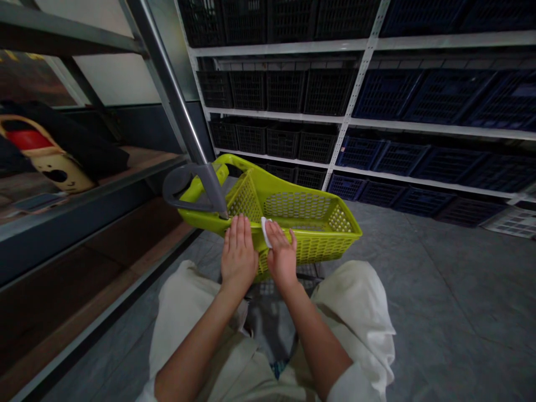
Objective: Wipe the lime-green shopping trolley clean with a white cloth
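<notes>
In front of my knees stands a lime-green plastic shopping cart (307, 207) with perforated sides and a grey handle part (211, 187). My left hand (240, 251) lies flat against the cart's near side, just below the rim, its fingers stretched out and holding nothing. Beside it, my right hand (281, 248) presses a folded white cloth or tissue (267, 231) to the near rim. Most of that white piece is hidden under the fingers. The visible inside of the basket holds no goods.
To the left, a metal shelf (154, 167) carries a cartoon-faced bag (62, 170), a dark bundle and a flat phone-like item (39, 202). White racks (288, 116) with black crates (285, 92) and blue crates (435, 95) line the back. Grey floor (422, 285) extends right.
</notes>
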`<act>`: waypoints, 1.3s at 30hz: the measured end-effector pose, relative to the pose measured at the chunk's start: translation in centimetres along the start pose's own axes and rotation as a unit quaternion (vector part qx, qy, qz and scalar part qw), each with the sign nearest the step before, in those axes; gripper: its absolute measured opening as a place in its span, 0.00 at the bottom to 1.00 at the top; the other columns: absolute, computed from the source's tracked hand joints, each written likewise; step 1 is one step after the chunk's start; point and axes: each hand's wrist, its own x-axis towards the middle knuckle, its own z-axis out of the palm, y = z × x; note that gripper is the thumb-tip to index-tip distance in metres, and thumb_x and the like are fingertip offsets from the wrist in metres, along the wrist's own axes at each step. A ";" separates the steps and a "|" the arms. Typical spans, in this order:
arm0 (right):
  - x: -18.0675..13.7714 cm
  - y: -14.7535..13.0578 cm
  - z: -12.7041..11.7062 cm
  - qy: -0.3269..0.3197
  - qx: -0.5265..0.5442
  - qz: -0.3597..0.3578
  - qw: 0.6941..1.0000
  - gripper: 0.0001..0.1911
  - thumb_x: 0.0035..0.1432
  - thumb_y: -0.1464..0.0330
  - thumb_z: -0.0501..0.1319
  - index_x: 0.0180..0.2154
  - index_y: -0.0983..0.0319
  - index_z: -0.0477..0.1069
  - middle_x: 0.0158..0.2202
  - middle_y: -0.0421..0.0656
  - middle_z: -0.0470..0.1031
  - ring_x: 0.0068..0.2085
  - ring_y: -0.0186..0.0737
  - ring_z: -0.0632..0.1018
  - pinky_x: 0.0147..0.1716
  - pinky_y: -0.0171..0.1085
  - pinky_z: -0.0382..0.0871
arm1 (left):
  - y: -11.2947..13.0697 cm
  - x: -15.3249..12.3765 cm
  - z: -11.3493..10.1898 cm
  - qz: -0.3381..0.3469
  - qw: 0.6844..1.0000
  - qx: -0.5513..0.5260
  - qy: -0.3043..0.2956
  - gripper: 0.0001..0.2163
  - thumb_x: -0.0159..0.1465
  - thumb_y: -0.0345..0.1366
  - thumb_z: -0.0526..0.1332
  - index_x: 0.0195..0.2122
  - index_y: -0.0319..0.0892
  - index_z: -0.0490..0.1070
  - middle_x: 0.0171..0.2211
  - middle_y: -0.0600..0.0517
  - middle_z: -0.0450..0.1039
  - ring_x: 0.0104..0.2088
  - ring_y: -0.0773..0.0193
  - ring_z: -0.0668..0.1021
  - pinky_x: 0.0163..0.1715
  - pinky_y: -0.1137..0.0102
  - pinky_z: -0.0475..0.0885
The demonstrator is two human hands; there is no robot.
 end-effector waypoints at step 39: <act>0.3 0.1 0.2 0.042 0.025 0.073 0.996 0.37 0.55 0.81 0.47 0.64 0.55 0.64 0.64 0.42 0.70 0.68 0.36 0.64 0.70 0.50 0.34 | -0.5 -0.2 -0.6 0.022 1.000 -0.006 0.006 0.36 0.63 0.27 0.51 0.72 0.30 0.39 0.72 0.39 0.44 0.72 0.53 0.50 0.69 0.55 0.53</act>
